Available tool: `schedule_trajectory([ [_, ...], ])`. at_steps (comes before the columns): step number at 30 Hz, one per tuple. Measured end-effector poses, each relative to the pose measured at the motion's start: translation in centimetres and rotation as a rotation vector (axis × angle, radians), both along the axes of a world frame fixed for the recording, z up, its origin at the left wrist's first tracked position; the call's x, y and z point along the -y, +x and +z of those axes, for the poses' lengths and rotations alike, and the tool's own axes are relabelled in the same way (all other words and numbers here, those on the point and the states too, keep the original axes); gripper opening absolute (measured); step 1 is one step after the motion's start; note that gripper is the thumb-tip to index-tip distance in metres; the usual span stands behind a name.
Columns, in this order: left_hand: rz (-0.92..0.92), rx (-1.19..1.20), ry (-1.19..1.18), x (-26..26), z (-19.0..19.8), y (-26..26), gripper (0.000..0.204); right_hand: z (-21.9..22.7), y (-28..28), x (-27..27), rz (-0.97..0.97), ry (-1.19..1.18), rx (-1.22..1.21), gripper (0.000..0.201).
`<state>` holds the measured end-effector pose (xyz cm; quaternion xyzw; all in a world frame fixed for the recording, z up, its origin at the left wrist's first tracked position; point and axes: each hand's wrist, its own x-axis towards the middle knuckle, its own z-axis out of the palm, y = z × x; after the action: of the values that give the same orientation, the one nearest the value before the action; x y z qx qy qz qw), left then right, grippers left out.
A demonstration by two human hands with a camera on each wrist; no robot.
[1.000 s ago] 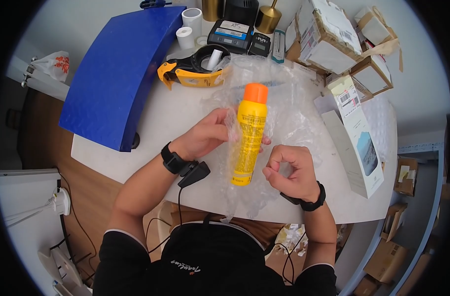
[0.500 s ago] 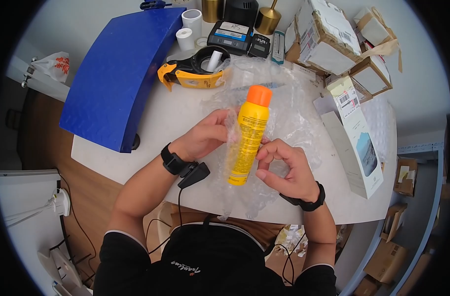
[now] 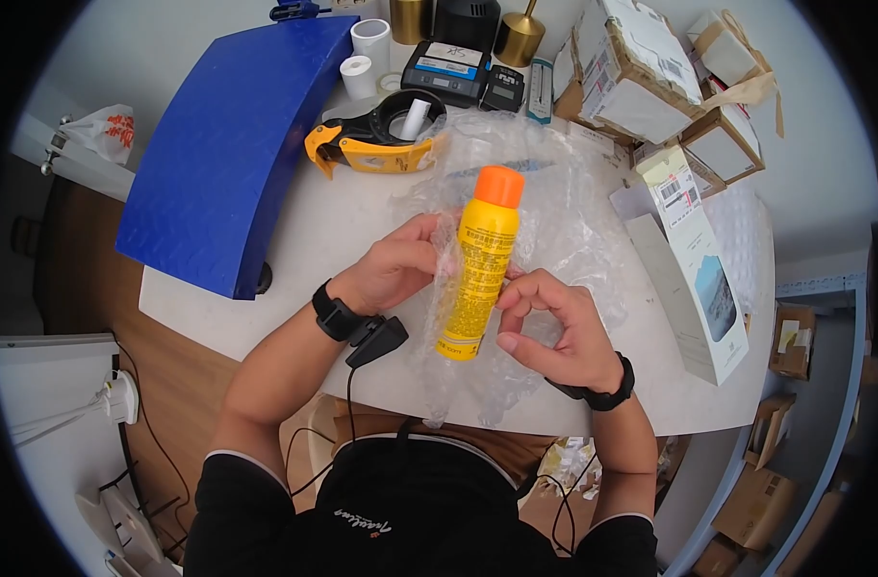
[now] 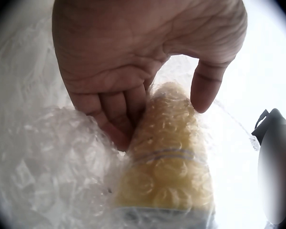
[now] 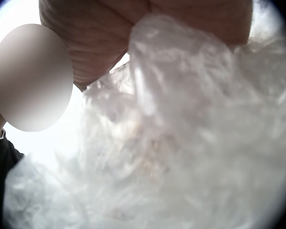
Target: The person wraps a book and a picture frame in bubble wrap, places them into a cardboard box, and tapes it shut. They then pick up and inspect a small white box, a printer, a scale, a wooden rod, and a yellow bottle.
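Observation:
A yellow spray can (image 3: 482, 255) with an orange cap is held slanted over the table, its lower left side under bubble wrap (image 3: 564, 216). My left hand (image 3: 393, 264) grips the wrapped can from the left. In the left wrist view, its fingers reach behind the can (image 4: 167, 176) and the thumb stays on the other side. Curled fingers of my right hand (image 3: 569, 332) come up to the can's right edge, with a gap between thumb and forefinger. The right wrist view has a fold of wrap (image 5: 181, 81) against the palm; that hand's fingertips are hidden there.
A yellow-and-black tape dispenser (image 3: 376, 144) and a blue curved panel (image 3: 232, 144) stand left. Paper rolls (image 3: 358, 75) and a black label printer (image 3: 445, 72) are at the back. Cartons (image 3: 641, 77) and a long white box (image 3: 694, 274) sit at the right.
My right hand has moved left to the can's edge, and its thumb and forefinger have spread apart. The can has shifted slightly left; my left hand keeps its hold.

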<state>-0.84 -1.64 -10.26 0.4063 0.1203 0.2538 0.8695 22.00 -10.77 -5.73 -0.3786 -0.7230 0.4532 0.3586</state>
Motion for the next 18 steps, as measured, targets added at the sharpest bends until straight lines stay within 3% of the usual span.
schedule_trajectory([
  [18,0.005,0.011,-0.006,0.00,-0.04,-0.02,0.079,-0.22,0.03,0.07,-0.003,-0.060,-0.020,0.028],
])
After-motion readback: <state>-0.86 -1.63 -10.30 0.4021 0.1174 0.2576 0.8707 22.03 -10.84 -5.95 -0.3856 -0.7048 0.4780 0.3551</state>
